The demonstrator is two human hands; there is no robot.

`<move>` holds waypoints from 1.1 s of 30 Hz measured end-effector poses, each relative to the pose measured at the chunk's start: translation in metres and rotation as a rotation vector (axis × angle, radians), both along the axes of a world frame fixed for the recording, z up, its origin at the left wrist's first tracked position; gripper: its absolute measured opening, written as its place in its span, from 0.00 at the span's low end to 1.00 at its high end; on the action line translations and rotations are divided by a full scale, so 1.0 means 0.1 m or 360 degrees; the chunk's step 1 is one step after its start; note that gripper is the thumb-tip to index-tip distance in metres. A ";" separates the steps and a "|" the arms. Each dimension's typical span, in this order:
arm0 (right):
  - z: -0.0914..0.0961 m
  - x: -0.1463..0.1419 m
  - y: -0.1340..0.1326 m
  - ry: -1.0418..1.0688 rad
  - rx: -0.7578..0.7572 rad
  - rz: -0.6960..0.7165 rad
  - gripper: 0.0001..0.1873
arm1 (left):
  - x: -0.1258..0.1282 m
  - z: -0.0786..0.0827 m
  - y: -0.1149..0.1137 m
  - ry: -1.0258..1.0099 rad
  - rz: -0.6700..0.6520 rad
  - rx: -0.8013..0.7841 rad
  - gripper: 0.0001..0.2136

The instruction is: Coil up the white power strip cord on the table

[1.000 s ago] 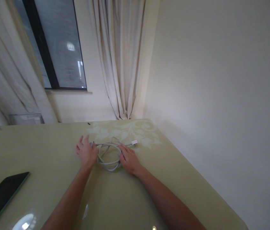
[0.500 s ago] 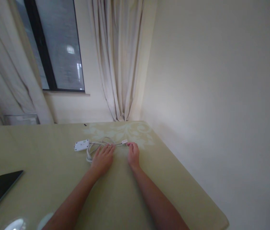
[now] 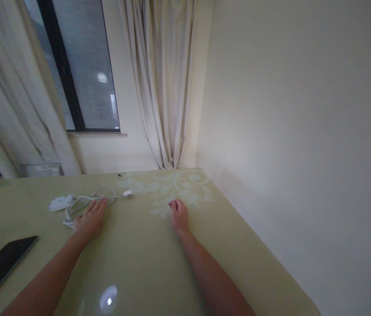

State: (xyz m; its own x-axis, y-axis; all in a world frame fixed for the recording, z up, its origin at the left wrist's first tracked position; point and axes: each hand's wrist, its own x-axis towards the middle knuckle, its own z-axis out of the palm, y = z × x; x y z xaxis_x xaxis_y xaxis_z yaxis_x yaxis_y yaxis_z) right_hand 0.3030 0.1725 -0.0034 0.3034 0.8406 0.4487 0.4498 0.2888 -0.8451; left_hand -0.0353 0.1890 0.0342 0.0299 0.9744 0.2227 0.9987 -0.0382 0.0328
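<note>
While the left hand [image 3: 90, 219] lies, fingers extended, over the coiled cable [image 3: 68, 213] on the table [image 3: 139, 254], the right hand [image 3: 179, 214] curls in a loose fist, well apart. Left of the cable sits a white box [image 3: 61, 202], right of it a plug [image 3: 127, 193].

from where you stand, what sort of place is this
Probably a room in a home, though an office can't be ruled out: long pale curtains hang either side of a dark-framed window, and a glossy table bears a pale leafy pattern.
</note>
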 end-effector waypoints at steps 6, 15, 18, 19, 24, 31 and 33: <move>0.04 -0.04 0.00 -0.0166 -0.0022 -0.0012 0.15 | 0.36 -0.24 -0.18 0.0092 -0.0017 0.0243 0.26; 0.14 -0.12 -0.24 -0.0662 -0.0053 0.0282 0.20 | 1.39 -0.38 -0.85 -0.0312 -0.0882 0.0453 0.16; 0.16 -0.13 -0.35 -0.0874 -0.0028 0.0409 0.22 | 1.37 -0.26 -0.94 -0.0391 -0.0925 0.0404 0.15; 0.17 -0.14 -0.38 -0.0940 -0.0021 0.0455 0.22 | 1.35 -0.23 -0.95 -0.0417 -0.0893 0.0357 0.16; 0.20 -0.22 -0.51 -0.1450 -0.0087 0.0699 0.15 | 1.27 -0.20 -0.89 -0.0539 -0.0802 0.0006 0.20; 0.23 -0.32 -0.58 -0.1740 -0.0312 0.0646 0.12 | 1.30 -0.19 -0.89 -0.0337 -0.0939 -0.0217 0.16; 0.24 -0.32 -0.58 -0.1746 -0.0338 0.0632 0.12 | 1.31 -0.18 -0.91 -0.0312 -0.0940 -0.0221 0.15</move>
State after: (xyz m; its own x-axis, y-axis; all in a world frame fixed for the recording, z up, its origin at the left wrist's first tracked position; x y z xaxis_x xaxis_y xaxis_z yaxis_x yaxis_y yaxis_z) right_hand 0.2706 0.1140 0.0208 -0.4552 0.8783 0.1464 0.8746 0.4718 -0.1114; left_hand 0.0958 0.0985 0.0160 0.5424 0.8264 0.1512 0.7857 -0.5627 0.2569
